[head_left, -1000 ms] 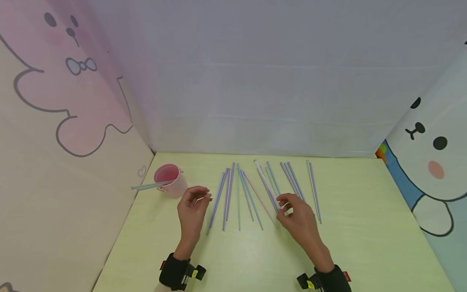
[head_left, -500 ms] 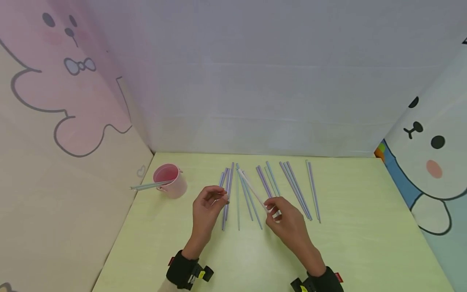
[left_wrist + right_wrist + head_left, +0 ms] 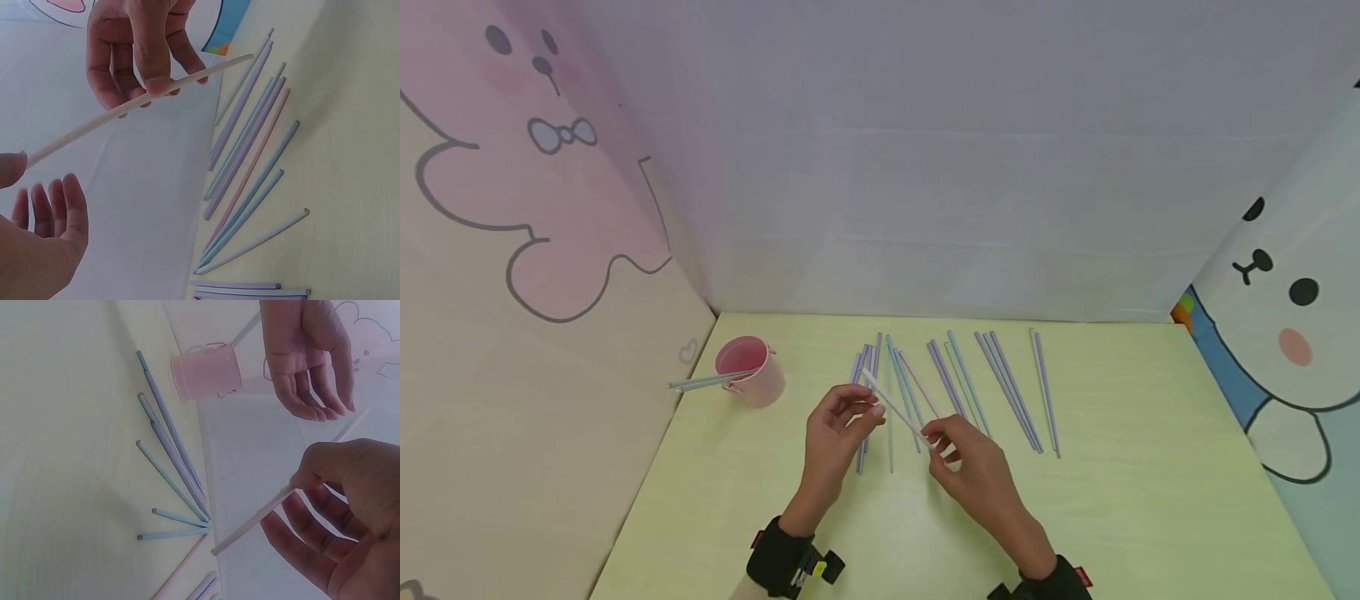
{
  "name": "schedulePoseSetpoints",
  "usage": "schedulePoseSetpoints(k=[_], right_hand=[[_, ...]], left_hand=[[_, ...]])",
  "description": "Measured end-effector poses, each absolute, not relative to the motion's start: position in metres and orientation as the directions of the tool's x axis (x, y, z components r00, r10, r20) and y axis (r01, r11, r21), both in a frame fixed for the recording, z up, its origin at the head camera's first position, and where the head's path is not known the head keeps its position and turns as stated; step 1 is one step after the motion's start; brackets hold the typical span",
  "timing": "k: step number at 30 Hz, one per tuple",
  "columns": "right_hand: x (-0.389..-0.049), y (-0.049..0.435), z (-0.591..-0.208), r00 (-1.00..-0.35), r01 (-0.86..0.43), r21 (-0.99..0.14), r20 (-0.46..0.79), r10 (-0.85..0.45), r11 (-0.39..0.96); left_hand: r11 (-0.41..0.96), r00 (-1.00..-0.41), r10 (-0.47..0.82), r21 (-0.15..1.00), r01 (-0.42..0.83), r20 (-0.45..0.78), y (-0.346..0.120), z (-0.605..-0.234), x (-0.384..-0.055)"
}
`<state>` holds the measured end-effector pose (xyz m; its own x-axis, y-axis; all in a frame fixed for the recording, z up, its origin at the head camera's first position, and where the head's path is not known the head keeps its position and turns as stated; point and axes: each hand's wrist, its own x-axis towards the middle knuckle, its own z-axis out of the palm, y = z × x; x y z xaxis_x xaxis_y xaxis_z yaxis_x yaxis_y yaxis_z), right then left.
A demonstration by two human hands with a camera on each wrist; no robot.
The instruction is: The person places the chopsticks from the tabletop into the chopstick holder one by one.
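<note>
My right hand [image 3: 973, 471] pinches a thin white straw [image 3: 891, 404] between thumb and fingers, well above the table. The straw slants up and away to the left, its far end by my left hand [image 3: 838, 429]. In the left wrist view that end meets the left thumb [image 3: 12, 169], while the left fingers [image 3: 76, 206] stay apart from the thumb, loosely bent. Whether the left thumb presses the straw, I cannot tell. Beneath both hands lie purple straws [image 3: 1007, 392], blue straws [image 3: 964, 375] and a pink straw [image 3: 917, 382], spread in a loose row.
A small pink bucket [image 3: 763, 385] stands at the table's left, with pale green straws [image 3: 707, 382] leaning out over its rim. Another pair of straws [image 3: 1047, 396] lies at the right end of the row. Printed curtains [image 3: 970, 167] close off the table's back and sides.
My right hand has carried the white straw leftward, away from the purple straws. My left hand has moved right, away from the bucket, to the straw's far end.
</note>
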<state>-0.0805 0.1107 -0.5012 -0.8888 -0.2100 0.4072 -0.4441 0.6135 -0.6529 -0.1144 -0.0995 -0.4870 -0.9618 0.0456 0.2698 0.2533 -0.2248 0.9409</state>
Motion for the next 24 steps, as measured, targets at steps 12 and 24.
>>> schedulePoseSetpoints(k=[12,24], right_hand=[[-0.0788,0.1035,-0.5022,-0.87,-0.486,-0.648,0.422,-0.254,0.586],[-0.0802,0.1081,-0.5079,-0.867,-0.486,-0.647,0.44,-0.233,0.587]], left_hand=[[-0.286,-0.955,0.074,0.923,0.257,0.289,-0.0987,-0.4858,-0.1128],[-0.303,-0.946,0.049,0.907,0.292,0.321,-0.1012,-0.4857,-0.1141]])
